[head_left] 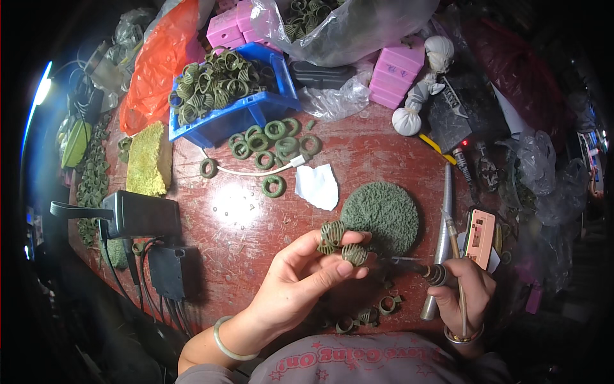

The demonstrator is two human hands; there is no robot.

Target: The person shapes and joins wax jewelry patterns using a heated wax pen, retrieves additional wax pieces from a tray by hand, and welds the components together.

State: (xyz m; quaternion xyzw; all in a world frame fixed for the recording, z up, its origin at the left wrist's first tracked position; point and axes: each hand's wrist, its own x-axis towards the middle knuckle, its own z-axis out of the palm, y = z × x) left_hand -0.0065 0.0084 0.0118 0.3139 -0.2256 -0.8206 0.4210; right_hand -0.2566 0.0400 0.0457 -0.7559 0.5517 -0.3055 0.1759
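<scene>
L hand (291, 275) up over counter (358, 147), near edge by the shirt; thumb + fingers pinching green openwork rings (332, 234), at least 2, one above the other; exact no. can't tell, partly hidden by fingers. Pale bangle (220, 336) on L wrist.

R hand (474, 291) curled round dark rotary tool (437, 275), thin bit pointing L toward the rings; also a thin tan stick (455, 246) held upright-ish in same hand. Bit looks apart from rings, contact unclear.

Round green pad (380, 214) just beyond L hand. Tapered metal rod (441, 240) R of pad, lower end near R hand. Peach gadget (478, 237) further R.

Few loose rings (367, 316) betw. the hands, close to shirt. Blue bin (204, 131) at back, heaped w/ more rings; smooth green rings (283, 153) in front of it, white cable (256, 173) running among them, white paper scrap (317, 187) beside. Yellow sponge (147, 160) L of bin. Black box (142, 214) far L, cords nearby.
</scene>
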